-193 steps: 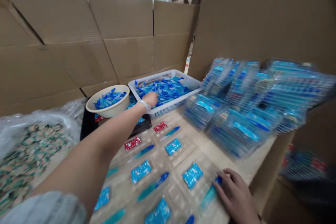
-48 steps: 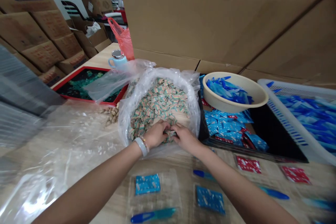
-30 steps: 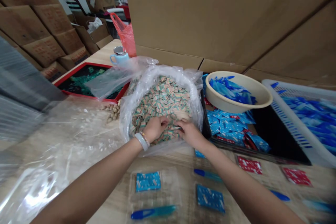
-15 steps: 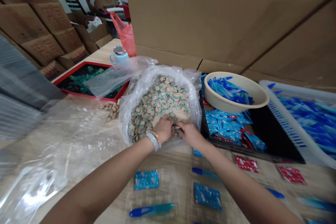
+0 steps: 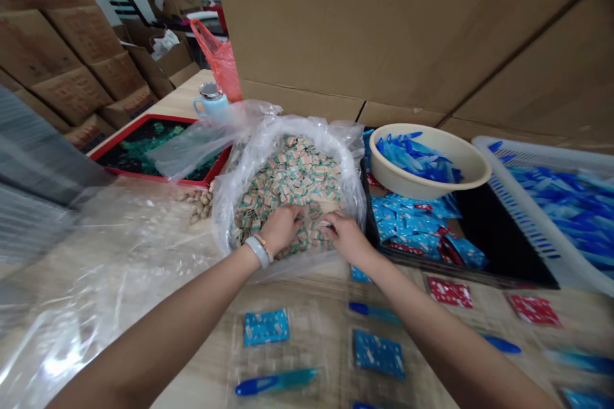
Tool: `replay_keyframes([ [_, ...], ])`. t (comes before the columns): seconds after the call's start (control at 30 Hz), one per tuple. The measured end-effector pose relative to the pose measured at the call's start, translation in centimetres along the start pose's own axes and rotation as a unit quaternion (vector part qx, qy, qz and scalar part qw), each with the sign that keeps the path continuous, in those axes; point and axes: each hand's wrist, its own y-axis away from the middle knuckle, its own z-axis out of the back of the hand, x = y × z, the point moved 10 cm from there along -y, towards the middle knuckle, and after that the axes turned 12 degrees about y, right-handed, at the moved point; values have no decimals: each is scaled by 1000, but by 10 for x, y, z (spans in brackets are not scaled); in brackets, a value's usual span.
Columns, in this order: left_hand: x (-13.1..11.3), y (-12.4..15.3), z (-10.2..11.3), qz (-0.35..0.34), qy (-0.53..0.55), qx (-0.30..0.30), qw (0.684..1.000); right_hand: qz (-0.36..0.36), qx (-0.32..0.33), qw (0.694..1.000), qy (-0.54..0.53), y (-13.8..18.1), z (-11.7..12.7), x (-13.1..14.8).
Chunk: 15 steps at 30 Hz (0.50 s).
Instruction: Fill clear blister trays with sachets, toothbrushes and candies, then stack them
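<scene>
A bag-lined tub of small striped paper packets (image 5: 292, 169), tan with green and orange, stands before me. My left hand (image 5: 279, 229), with a pale bangle at the wrist, is over the near left part of the heap. Its fingers reach right, partly apart, and I make out nothing held in them. To its right my right hand (image 5: 346, 236) is closed, fingertips pinched low over the packets; what it grips is too small to name. Clear plastic (image 5: 288, 123) rings the tub. Nearer me, a blue sachet (image 5: 267, 327) and a blue pen-shaped item (image 5: 275, 381) lie on clear packaging.
On the right are a cream basin (image 5: 432, 188) of blue pen-shaped items, a black tray (image 5: 508, 246) with blue sachets, and a white basket (image 5: 522, 230). A red-rimmed tray (image 5: 129, 124), light-blue mug (image 5: 211, 102) and clear plastic sheets (image 5: 129, 249) lie left. Cardboard (image 5: 355, 25) stands behind.
My hands were together over the heap, fingers at a small bunch of packets. Now they are apart: the left has moved left over the packets. The view has shifted slightly.
</scene>
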Motion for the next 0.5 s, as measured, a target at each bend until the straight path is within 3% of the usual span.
replay_keyframes([
  [0.2,-11,8,-15,-66,9,75,995,60,32,998,-4,-1,-16,14],
  [0.5,-25,16,-21,-88,-63,98,989,73,16,997,-15,2,-19,12],
])
